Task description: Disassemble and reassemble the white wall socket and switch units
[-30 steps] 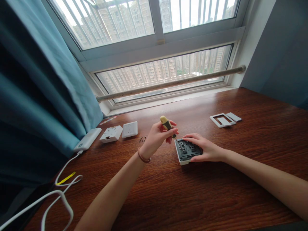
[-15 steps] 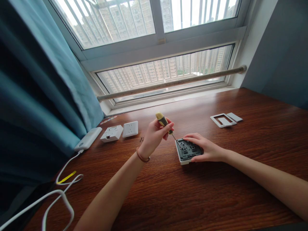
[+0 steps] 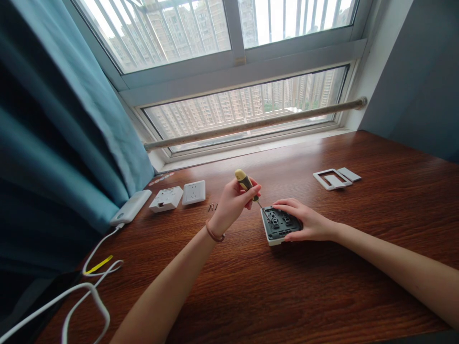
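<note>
My left hand [image 3: 234, 201] is wrapped round the handle of a yellow-and-black screwdriver [image 3: 246, 182]. The screwdriver leans, its tip down on the left part of a wall switch [image 3: 276, 229]. That switch has a dark inner face with two raised mechanisms and a white base, and it lies flat on the wooden table. From the right, my right hand [image 3: 299, 220] grips the switch, thumb at the near edge and fingers over the far edge. Several small screws [image 3: 212, 207] lie just left of my left hand.
Left of the screws are a white socket panel [image 3: 194, 192], a white mounting box [image 3: 166, 199] and a white power bank [image 3: 131, 208] with a cable [image 3: 93, 242]. A white frame with loose covers [image 3: 332, 179] lies at the far right. Curtains [image 3: 107, 124] hang at left; a window closes off the back.
My left hand and the screwdriver handle have shifted slightly right, baring another screw beside it. The tip stays on the switch, and my right hand keeps its hold.
</note>
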Demonstrator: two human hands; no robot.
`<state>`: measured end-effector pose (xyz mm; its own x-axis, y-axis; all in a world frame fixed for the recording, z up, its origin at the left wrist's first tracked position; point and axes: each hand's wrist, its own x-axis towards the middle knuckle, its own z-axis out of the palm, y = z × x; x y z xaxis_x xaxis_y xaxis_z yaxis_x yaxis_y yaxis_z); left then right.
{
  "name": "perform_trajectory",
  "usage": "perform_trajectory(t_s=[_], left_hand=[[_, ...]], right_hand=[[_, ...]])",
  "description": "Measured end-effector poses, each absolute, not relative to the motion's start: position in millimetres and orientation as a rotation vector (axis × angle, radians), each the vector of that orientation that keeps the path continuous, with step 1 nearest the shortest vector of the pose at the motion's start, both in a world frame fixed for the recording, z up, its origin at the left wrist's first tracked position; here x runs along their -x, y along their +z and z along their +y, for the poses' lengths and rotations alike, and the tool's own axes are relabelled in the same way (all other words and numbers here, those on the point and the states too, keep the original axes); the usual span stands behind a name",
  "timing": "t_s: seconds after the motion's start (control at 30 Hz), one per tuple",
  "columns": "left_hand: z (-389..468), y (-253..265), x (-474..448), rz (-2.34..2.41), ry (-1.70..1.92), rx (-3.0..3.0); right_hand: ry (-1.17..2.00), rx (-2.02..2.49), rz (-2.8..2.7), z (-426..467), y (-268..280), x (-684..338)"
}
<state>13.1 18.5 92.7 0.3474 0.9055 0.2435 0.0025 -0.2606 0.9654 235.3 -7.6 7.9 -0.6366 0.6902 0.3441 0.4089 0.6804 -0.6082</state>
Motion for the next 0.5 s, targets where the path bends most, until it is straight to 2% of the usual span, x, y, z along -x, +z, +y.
perform_trajectory(t_s=[0.5], left_hand=[[16.9, 94.9, -12.2, 0.8, 1.025, -1.602]], right_hand=[[0.649, 0.842, -2.324, -7.4, 7.5, -235.6]])
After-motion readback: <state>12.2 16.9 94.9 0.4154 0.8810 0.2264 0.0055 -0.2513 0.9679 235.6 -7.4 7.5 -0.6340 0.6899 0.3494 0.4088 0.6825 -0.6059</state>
